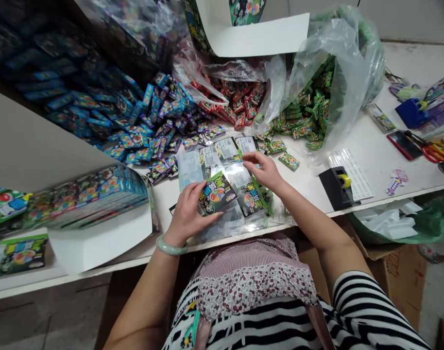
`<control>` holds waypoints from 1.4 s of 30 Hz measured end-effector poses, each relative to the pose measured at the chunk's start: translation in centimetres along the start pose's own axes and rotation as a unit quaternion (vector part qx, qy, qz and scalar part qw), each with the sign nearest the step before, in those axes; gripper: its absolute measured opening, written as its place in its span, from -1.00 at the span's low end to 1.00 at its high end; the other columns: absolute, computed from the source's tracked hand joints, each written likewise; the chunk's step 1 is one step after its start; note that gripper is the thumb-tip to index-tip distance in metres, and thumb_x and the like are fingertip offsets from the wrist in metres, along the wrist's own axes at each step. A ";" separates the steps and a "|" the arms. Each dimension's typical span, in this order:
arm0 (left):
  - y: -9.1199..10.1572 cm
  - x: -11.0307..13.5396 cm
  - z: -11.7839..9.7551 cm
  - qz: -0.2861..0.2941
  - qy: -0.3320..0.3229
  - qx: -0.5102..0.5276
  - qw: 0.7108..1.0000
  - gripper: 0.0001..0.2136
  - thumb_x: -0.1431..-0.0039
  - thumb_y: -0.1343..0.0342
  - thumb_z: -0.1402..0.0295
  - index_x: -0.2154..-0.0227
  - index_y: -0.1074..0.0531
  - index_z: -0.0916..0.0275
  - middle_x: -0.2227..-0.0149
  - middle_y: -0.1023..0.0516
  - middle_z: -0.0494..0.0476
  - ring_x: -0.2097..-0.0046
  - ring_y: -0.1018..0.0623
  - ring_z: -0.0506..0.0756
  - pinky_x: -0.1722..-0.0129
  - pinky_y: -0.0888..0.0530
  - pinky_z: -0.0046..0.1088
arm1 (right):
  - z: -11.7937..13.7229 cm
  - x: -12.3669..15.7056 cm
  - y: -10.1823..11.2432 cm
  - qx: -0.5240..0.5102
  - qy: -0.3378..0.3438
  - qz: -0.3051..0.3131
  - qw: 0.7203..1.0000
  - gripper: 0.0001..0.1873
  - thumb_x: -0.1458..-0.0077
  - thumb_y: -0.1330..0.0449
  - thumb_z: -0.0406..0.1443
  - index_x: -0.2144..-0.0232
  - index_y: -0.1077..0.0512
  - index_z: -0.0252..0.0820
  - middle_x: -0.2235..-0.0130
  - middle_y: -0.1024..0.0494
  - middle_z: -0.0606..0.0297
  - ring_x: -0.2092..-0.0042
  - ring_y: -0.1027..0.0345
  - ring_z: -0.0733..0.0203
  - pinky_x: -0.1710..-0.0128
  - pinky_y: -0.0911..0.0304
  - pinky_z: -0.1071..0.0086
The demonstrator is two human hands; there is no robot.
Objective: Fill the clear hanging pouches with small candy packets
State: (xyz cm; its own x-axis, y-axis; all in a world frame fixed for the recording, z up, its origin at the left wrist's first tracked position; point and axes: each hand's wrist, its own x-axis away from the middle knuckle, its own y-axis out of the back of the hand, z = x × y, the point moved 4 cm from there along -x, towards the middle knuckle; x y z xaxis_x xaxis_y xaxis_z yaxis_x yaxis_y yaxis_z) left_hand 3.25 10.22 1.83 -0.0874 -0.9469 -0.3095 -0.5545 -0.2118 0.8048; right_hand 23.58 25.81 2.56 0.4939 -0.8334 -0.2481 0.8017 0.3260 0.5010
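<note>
A green-and-black printed packet lies tilted over a pile of clear plastic-wrapped packs on the white table. At its left corner is my left hand, with the fingers along one edge and the thumb stretched along the lower edge, holding it. A pale green bangle circles that wrist. My right hand hovers at the upper right of the pile, fingers bent and a little apart, with nothing visible in it. Another printed packet rests under the held one. Whether my right fingertips touch the plastic is unclear.
Small blue boxes, red packets and green packets are heaped at the back, partly in clear bags. At right stand a black tape dispenser, a phone and scissors. Stacked display boxes fill the left.
</note>
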 end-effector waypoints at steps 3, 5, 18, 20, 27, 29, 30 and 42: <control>0.6 0.3 0.2 -0.021 -0.003 0.001 1.000 -0.17 -0.09 -0.28 0.04 -0.34 -0.04 0.12 -0.14 -0.32 0.33 -0.18 -0.41 0.36 -0.18 -0.42 0.05 | -1.9 -8.6 -1.8 0.111 -0.060 0.040 0.991 -0.66 -0.23 -0.15 -0.22 0.00 -0.42 -0.28 -0.06 -0.52 0.03 -0.10 -0.38 0.06 -0.19 -0.23 0.17; 0.9 0.5 0.3 -0.026 -0.014 0.001 1.000 -0.15 -0.10 -0.28 0.06 -0.36 0.01 0.09 -0.15 -0.32 0.33 -0.18 -0.41 0.35 -0.18 -0.43 0.04 | -3.7 -13.9 -2.2 0.198 -0.172 0.033 0.965 -0.60 -0.19 -0.19 -0.30 -0.07 -0.37 -0.31 -0.18 -0.44 -0.05 -0.25 -0.24 -0.01 -0.29 -0.09 0.12; 2.9 1.6 4.3 -0.066 0.013 -0.015 0.998 -0.15 -0.12 -0.26 0.08 -0.39 0.06 0.03 -0.14 -0.34 0.29 -0.14 -0.44 0.34 -0.13 -0.49 0.02 | -8.9 -19.2 -1.0 0.112 -0.310 -0.001 0.944 -0.51 -0.14 -0.19 -0.33 -0.13 -0.33 -0.31 -0.04 -0.55 0.03 0.01 -0.48 0.13 0.01 -0.41 0.27; 3.0 1.6 4.3 -0.071 0.019 -0.011 0.997 -0.15 -0.11 -0.27 0.07 -0.38 0.03 0.03 -0.14 -0.34 0.29 -0.14 -0.44 0.34 -0.14 -0.49 0.03 | -7.7 -16.8 -0.4 0.065 -0.282 0.016 0.957 -0.52 -0.16 -0.14 -0.33 -0.15 -0.34 -0.15 0.04 -0.59 0.22 0.13 -0.50 0.25 0.13 -0.44 0.35; 3.2 2.4 3.3 -0.064 0.023 0.004 0.998 -0.17 -0.10 -0.29 0.05 -0.36 -0.03 0.06 -0.11 -0.32 0.29 -0.14 -0.42 0.34 -0.16 -0.46 0.07 | -4.7 -6.1 2.0 -0.150 -0.121 0.064 0.979 -0.59 0.02 -0.29 -0.13 0.12 -0.46 -0.17 0.28 -0.55 0.30 0.28 -0.43 0.21 0.24 -0.42 0.28; 3.1 2.5 3.0 -0.063 0.018 0.003 0.998 -0.18 -0.10 -0.29 0.05 -0.35 -0.04 0.07 -0.11 -0.32 0.30 -0.14 -0.42 0.33 -0.16 -0.45 0.07 | -4.3 -3.9 2.0 -0.092 -0.035 0.059 0.993 -0.72 0.01 -0.28 -0.20 0.22 -0.48 -0.18 0.24 -0.54 0.25 0.20 -0.44 0.15 0.13 -0.42 0.18; 3.0 2.4 2.8 -0.064 0.017 0.003 0.998 -0.19 -0.10 -0.29 0.05 -0.35 -0.05 0.07 -0.11 -0.31 0.30 -0.14 -0.42 0.33 -0.16 -0.45 0.07 | -4.1 -3.1 1.8 -0.052 0.016 0.068 0.996 -0.78 -0.01 -0.25 -0.26 0.24 -0.49 -0.18 0.19 -0.54 0.21 0.12 -0.44 0.12 0.04 -0.39 0.13; 1.9 2.5 1.7 -0.005 0.028 -0.007 1.000 -0.17 -0.07 -0.27 -0.03 -0.34 -0.07 0.06 -0.14 -0.32 0.27 -0.17 -0.40 0.33 -0.20 -0.40 0.02 | -4.5 2.8 1.0 0.215 0.072 0.152 0.962 -0.31 -0.07 -0.32 -0.13 -0.22 -0.33 -0.15 -0.35 -0.19 -0.09 -0.39 0.05 -0.20 -0.30 0.02 -0.21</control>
State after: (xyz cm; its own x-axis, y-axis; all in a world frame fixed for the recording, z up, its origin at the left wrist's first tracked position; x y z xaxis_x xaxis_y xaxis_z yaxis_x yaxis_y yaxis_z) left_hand 0.59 7.88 1.76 -0.0358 -0.9565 -0.2894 -0.5440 -0.2243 0.8086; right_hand 27.28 25.81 -1.33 0.7500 -0.6478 -0.1333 0.4155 0.3046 0.8571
